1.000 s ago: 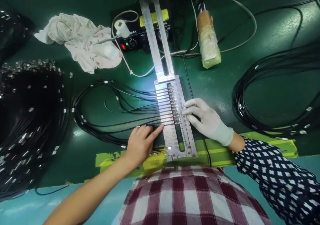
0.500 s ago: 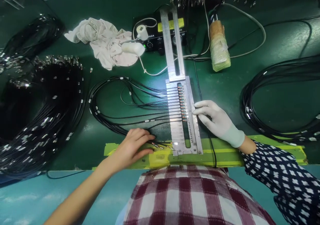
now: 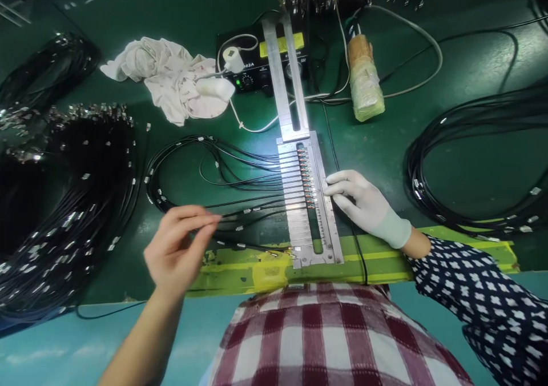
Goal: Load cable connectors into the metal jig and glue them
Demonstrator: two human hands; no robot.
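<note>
- The left hand (image 3: pixel 177 248) is bare and raised a little above the green worktop (image 3: pixel 180 9), its thumb and fingers pinched together on the end of a thin black cable (image 3: pixel 257 208).
- That cable runs from the pinched fingertips rightwards to the metal jig (image 3: pixel 306 203), which lies lengthwise in the middle of the worktop with its near end over the yellow tape strip (image 3: pixel 257 272).
- A row of black cables already sits across the jig's slots, their ends lined up side by side along its central channel; the rest of these leads loop out to the left in a loose coil.
- The right hand (image 3: pixel 363 206), in a white glove, rests flat with fingers spread narrowly on the jig's right rail, gripping nothing.
- A large bundle of black cables (image 3: pixel 64 203) with metal ends lies at the far left, and another coil (image 3: pixel 475 163) lies well apart on the right.
- Behind the jig stand a black control box (image 3: pixel 252 69) with small lit lamps, a crumpled white cloth (image 3: pixel 166 80) to its left and a wrapped tool handle (image 3: pixel 363 80) to its right.
</note>
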